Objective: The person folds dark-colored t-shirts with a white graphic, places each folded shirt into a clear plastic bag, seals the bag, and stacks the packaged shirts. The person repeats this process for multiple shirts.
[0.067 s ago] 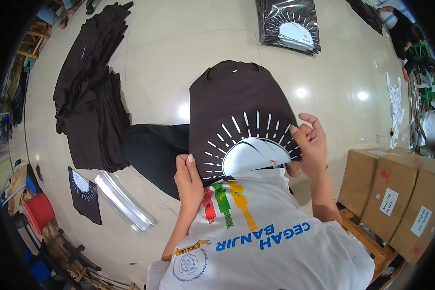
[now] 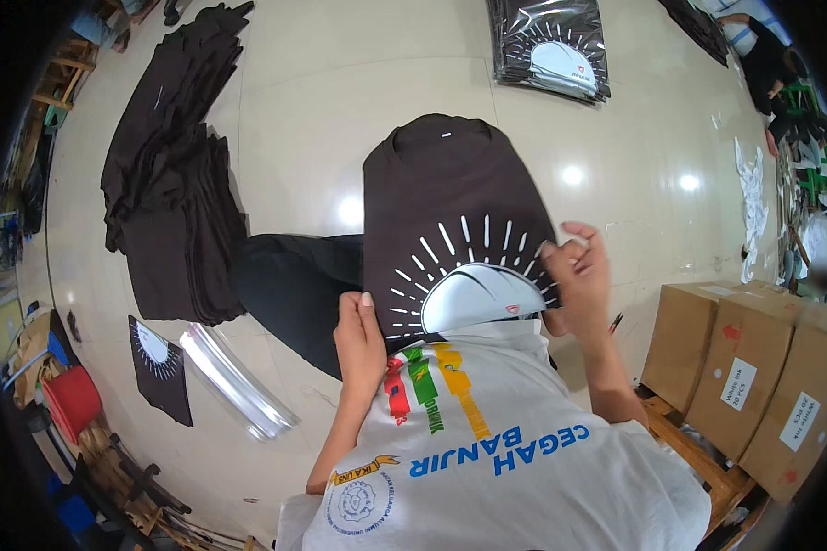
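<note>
A folded dark brown T-shirt (image 2: 446, 184) with a white half-circle and rays print lies over my lap, its collar away from me. My left hand (image 2: 358, 340) grips its lower left edge, thumb on top. My right hand (image 2: 579, 280) is at the right edge beside the print, thumb and forefinger on the fabric, a little blurred. My black-trousered leg (image 2: 289, 289) shows to the left, beneath the shirt.
Dark shirt piles (image 2: 175, 230), a single folded shirt (image 2: 161, 376) and clear plastic sleeves (image 2: 234, 376) lie left on the tiled floor; bagged shirts (image 2: 547, 46) at the top; cardboard boxes (image 2: 680, 335) right. A person (image 2: 753, 60) is at the upper right.
My right hand has shifted slightly left, and the shirt's right edge has drawn inward with it. My left hand has barely moved.
</note>
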Available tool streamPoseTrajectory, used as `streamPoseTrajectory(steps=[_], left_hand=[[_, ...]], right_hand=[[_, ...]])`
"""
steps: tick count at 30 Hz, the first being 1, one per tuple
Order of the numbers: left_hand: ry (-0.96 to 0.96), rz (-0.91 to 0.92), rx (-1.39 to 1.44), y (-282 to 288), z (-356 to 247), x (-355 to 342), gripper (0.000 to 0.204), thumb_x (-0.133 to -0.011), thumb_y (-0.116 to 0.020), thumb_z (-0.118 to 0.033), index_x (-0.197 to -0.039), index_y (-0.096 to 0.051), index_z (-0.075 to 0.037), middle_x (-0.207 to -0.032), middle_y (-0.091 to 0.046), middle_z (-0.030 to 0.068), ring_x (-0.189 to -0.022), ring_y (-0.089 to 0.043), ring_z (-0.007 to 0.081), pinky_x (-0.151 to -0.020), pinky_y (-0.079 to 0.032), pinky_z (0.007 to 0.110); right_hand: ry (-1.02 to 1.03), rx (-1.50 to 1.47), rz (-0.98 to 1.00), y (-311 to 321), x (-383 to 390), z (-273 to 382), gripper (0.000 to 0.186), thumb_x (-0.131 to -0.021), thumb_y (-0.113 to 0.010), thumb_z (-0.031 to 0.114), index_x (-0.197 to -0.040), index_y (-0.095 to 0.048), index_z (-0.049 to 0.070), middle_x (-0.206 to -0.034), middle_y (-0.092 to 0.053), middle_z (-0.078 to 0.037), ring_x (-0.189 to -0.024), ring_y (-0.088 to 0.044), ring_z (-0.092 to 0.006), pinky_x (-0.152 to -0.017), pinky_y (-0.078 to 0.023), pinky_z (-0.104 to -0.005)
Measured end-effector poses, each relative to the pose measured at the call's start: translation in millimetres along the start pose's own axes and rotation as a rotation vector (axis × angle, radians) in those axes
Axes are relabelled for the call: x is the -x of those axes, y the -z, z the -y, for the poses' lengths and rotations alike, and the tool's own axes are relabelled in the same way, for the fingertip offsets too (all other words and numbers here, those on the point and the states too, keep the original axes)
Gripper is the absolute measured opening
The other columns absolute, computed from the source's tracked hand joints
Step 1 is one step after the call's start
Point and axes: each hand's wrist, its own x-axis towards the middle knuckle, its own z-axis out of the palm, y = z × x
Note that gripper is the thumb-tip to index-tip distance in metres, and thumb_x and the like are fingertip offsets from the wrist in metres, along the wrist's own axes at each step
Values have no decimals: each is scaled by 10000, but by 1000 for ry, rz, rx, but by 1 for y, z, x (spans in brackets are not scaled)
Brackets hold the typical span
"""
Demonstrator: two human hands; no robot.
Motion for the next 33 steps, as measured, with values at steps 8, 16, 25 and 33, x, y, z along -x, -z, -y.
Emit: streamPoseTrajectory(steps=[8, 16, 25, 33], left_hand=[[71, 91, -190, -8, 11, -14, 396, -1125, -472, -388, -992, -602, -39, -735, -684, 225, -746, -677, 487, -672, -511, 521], [32, 137, -467, -15, 13, -18, 387, -1116, -486, -372, -941, -603, -46, -717, -693, 228, -730, -696, 472, -656, -553, 521], [25, 181, -263, -20, 8, -92, 532, -1069, -543, -500, -1138, -660, 14, -930, -739, 285, -936, -729, 456, -815, -562, 522], [230, 82, 442, -83, 17, -229, 525, -1084, -605, -379, -1297, -614, 100, -1101, -710, 155, -979, -652, 200, -902, -517, 337]], right_hand=[[-183, 176, 23, 2, 15, -28, 188, -1016, -733, 154, -932, -618, 31, -697, -559, 58, -568, -469, -1, -474, -355, -204], [-12, 486, -36, 5, 3, -65, 229, -1039, -702, 162, -863, -602, 55, -652, -508, 83, -579, -412, -6, -509, -313, -201], [-103, 272, 25, -10, -97, -27, 393, -1027, -699, 340, -1149, -656, -30, -806, -611, 16, -672, -522, -69, -579, -403, -252], [-40, 300, -37, -64, -213, -24, 426, -1009, -710, 347, -1193, -697, -36, -951, -736, -82, -871, -669, -193, -801, -534, -352]])
